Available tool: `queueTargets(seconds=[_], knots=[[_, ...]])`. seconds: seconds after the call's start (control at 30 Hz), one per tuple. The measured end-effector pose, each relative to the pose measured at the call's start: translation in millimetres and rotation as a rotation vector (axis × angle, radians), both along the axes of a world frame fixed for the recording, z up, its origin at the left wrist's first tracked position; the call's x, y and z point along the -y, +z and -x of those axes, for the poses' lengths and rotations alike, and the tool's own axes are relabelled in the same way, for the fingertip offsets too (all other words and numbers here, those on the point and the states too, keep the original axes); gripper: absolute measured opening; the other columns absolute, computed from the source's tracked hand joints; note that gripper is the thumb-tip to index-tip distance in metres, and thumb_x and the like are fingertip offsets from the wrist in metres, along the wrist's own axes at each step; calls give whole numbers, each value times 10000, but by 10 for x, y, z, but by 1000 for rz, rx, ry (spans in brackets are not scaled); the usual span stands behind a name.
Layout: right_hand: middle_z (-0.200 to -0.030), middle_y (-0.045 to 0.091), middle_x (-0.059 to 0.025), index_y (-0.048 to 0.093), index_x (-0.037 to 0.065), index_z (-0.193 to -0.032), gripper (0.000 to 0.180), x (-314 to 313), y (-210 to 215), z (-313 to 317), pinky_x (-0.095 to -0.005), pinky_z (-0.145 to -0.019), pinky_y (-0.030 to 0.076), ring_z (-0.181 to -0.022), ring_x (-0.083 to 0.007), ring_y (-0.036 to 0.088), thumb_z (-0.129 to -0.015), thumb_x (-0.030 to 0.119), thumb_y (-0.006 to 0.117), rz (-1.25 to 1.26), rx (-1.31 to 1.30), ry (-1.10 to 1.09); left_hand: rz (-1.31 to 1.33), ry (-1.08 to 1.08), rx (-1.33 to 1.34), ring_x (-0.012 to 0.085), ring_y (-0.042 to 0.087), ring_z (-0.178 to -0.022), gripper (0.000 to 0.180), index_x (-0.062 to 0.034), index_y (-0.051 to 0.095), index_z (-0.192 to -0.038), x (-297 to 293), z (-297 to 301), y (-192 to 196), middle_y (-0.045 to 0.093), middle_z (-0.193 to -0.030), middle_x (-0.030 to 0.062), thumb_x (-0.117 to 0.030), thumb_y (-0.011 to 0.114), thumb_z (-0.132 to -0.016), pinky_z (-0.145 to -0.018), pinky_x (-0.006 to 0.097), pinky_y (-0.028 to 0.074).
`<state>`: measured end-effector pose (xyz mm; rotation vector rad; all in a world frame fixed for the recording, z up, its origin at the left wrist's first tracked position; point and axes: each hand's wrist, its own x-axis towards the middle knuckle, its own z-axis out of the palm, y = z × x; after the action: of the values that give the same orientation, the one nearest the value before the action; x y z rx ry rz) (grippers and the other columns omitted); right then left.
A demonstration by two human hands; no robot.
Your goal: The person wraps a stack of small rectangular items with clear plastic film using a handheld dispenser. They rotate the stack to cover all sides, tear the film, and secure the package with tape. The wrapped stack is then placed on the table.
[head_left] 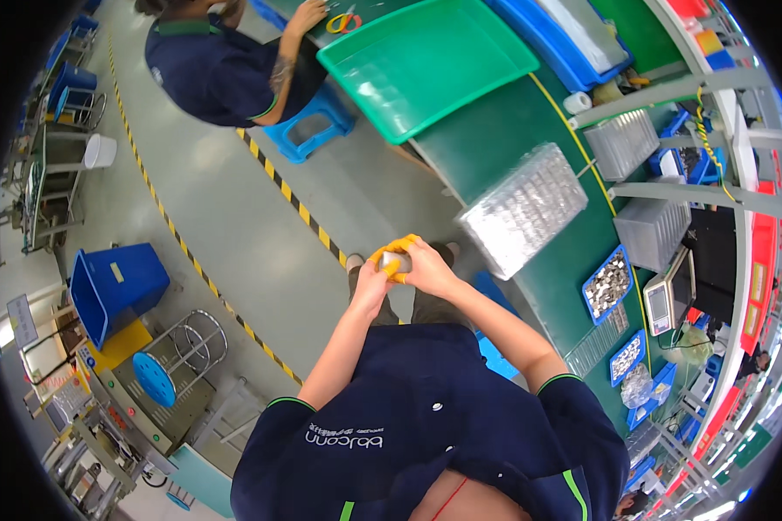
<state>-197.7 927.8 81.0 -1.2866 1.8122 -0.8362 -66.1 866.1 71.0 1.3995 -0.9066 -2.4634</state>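
Both my hands meet in front of my body, beside the green worktable's edge. Yellow coverings show on the fingers. My left hand [373,284] and my right hand [427,266] are closed round a small silvery-grey piece [396,260]. Its kind is too small to make out, and fingers hide part of it. Just to the right, a clear plastic compartment tray [526,213], or a stack of them, lies at the edge of the worktable [469,148].
A green tub [434,61] stands on the table beyond. Blue bins of small metal parts [608,285] and a scale [665,300] are at right. A co-worker [217,65] sits far left by a blue stool [308,130]. A blue crate [122,286] stands left.
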Motion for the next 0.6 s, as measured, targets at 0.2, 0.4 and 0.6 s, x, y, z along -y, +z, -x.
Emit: queueTargets(seconds=[0.2, 0.4, 0.6], knots=[[-1035, 582, -180, 561, 32, -1081, 499, 415, -196, -845, -368, -829, 443, -971, -318, 555, -630, 167, 726, -169, 352, -32, 179, 46, -2, 210, 472, -1097, 525, -10, 268, -1334, 390, -925, -66, 453, -1214, 116, 22, 474, -852, -907, 325, 413], [-955, 593, -216, 538, -35, -990, 448, 764, -1092, -826, -374, -739, 477, -857, -280, 609, -685, 246, 707, -233, 53, -317, -26, 467, -77, 259, 442, -1163, 381, 0, 334, -1288, 550, -1359, -242, 431, -1269, 151, -113, 339, -925, -984, 359, 362], [-797, 606, -78, 514, 47, -987, 318, 814, -2488, 585, -253, -489, 464, -554, -109, 538, -901, 334, 407, -637, 689, -906, -502, 545, 151, 254, 492, -1111, 373, 11, 401, -1242, -101, -1581, -1162, 497, -1202, 159, -157, 294, -926, -961, 335, 388]])
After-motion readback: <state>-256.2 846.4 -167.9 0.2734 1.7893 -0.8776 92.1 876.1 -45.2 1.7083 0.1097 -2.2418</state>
